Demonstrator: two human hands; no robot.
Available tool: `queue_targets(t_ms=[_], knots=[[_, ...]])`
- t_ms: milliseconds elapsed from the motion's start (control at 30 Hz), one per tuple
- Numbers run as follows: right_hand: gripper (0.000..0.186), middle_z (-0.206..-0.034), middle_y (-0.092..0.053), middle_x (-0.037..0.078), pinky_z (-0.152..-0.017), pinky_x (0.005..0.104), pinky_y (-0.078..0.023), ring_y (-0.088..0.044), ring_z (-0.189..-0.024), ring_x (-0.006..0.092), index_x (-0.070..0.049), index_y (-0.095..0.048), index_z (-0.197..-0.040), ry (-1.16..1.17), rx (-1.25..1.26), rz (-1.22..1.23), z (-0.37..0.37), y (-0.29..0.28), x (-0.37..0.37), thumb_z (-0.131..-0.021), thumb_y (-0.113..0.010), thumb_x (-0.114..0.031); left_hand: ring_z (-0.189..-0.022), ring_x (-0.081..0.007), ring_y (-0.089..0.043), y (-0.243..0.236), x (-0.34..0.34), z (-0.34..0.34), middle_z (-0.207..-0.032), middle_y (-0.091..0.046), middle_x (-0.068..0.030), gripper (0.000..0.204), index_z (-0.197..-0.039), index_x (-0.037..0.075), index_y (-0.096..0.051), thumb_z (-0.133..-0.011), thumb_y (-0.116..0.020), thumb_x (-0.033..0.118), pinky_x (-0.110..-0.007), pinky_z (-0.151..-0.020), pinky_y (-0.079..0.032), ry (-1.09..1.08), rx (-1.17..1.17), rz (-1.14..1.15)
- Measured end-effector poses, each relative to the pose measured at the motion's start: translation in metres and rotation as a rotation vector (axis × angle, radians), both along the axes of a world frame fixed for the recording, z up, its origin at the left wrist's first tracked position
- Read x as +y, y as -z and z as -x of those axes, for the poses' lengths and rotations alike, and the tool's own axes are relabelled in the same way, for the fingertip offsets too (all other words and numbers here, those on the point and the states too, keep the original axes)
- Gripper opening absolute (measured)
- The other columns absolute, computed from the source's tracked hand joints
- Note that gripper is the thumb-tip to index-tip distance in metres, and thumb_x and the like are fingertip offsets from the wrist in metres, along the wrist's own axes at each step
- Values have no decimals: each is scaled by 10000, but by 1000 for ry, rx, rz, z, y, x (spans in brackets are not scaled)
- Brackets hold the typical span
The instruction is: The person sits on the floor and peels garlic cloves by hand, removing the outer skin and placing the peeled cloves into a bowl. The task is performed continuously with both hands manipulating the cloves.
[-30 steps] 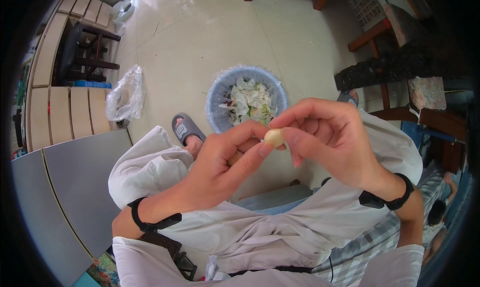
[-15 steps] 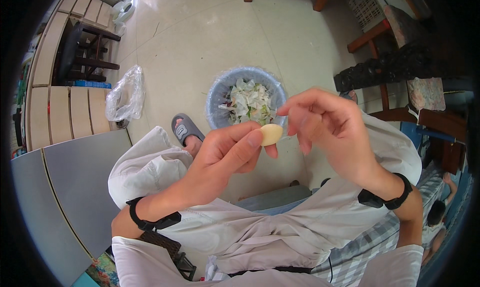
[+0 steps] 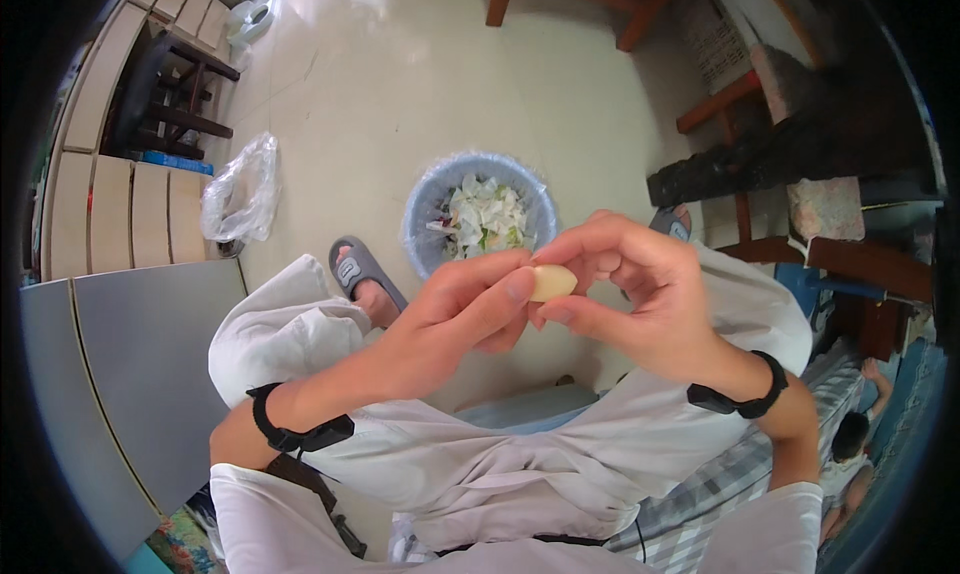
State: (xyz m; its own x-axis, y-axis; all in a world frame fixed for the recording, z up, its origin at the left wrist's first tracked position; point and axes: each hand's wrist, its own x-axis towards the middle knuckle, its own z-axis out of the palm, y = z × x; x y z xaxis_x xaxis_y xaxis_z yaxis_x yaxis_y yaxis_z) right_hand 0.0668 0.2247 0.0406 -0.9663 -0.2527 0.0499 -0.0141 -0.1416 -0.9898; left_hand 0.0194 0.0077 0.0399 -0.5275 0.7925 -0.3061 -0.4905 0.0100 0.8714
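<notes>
A pale, peeled garlic clove [image 3: 553, 284] is pinched between the thumb and fingers of my left hand [image 3: 465, 299]. My right hand [image 3: 640, 289] meets it from the other side, its index fingertip at the clove's upper edge and its thumb at the lower edge. Whether those right fingertips press firmly cannot be made out. Just beyond both hands stands a blue bin [image 3: 412, 224] lined with clear plastic. Papery white skins and green scraps [image 3: 485, 214] lie inside it.
Left of the bin, a crumpled clear plastic bag [image 3: 243, 189] lies on the tiled floor [image 3: 370, 104], near a dark stool [image 3: 185, 99] and pale drawers. Dark carved wooden furniture [image 3: 740, 159] stands at right. Another person [image 3: 850, 454] is at the lower right.
My right hand has come in from apart, its thumb and index finger now at the clove. The left hand keeps its pinch. The whole view has shifted slightly.
</notes>
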Motion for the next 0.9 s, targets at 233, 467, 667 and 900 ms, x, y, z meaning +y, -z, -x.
queue_targets(t_ms=[233,467,667,900], knots=[[171,-953,-672,54,-665,249,-500,-619,-803,77,9,-648,-1162,-23,-104,35,-2,4,-1,-1025,-623,-90,-646,-51,-311,6,11,5,-733,-397,74,324,-1063,38,-611,-1110,-455,318,-246,-591,-287,76,62,-177],[273,-822,-643,55,-610,261,-468,-541,-642,95,10,-646,-1162,16,-133,238,7,8,-12,-1078,-534,-225,-602,-33,-293,0,11,15,-741,-529,51,338,-1044,55,-606,-1109,-455,351,-231,-561,-278,12,209,-227],[316,-812,-629,41,-627,252,-451,-546,-661,98,26,-670,-1215,64,-55,79,6,-9,-26,-1089,-506,-212,-627,-17,-406,-16,12,7,-844,-693,-27,366,-1048,35,-646,-1101,-468,351,-206,-581,-324,-94,300,-244],[425,-795,-575,7,-668,245,-478,-578,-693,106,49,-602,-1346,67,-30,208,-14,-63,-55,-1118,-430,-266,-693,-60,-613,-38,-14,6,-706,-480,57,404,-970,19,-643,-1103,-470,359,-227,-642,-427,-52,285,-375]])
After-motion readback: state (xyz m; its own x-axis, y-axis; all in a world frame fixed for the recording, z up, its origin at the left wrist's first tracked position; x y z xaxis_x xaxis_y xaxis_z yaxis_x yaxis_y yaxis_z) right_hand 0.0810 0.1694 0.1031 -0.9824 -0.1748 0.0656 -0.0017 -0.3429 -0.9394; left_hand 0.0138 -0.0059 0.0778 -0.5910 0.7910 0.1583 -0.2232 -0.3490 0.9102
